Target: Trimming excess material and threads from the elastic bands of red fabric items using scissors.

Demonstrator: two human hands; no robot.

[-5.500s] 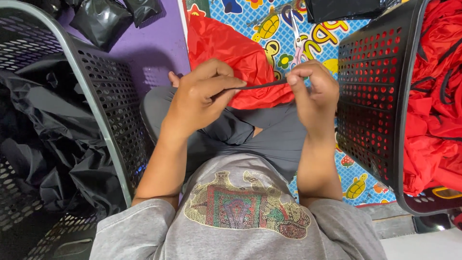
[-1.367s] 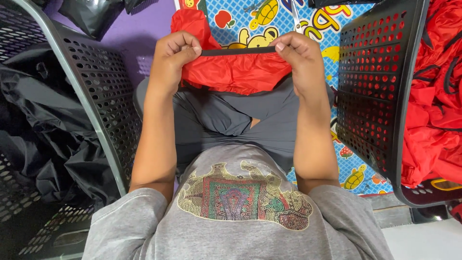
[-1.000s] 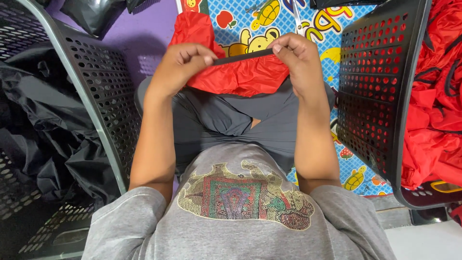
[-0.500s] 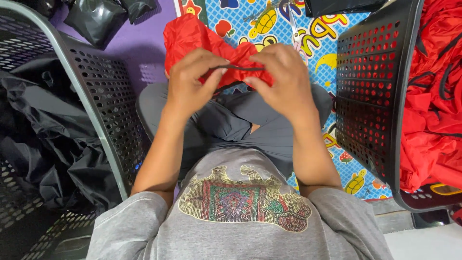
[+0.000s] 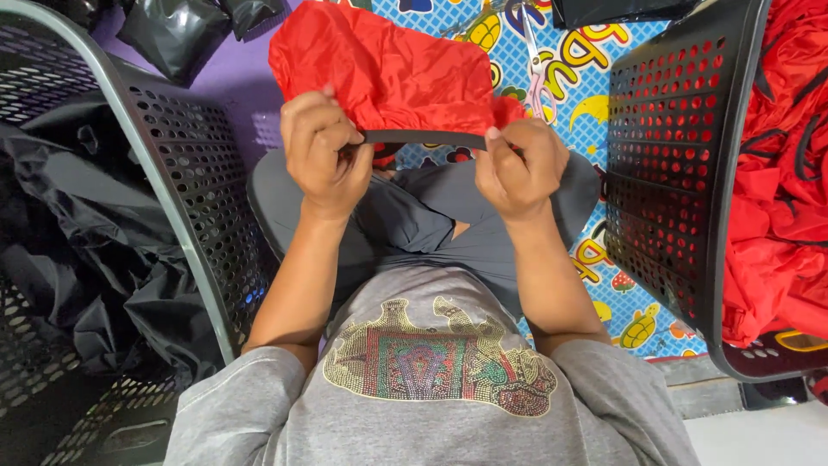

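Though thin and crinkled like light nylon, red fabric piece [image 5: 388, 73] held up over the lap, black elastic band [image 5: 423, 138] stretched taut along its lower edge between both fists. Left hand [image 5: 323, 155] curled tight on one end of the band, right hand [image 5: 517, 168] pinched closed on the other. Probably featherweight, limp and a bit slippery; best gripped at the firmer band, not the loose cloth. Black perforated baskets [image 5: 664, 173] on either side.
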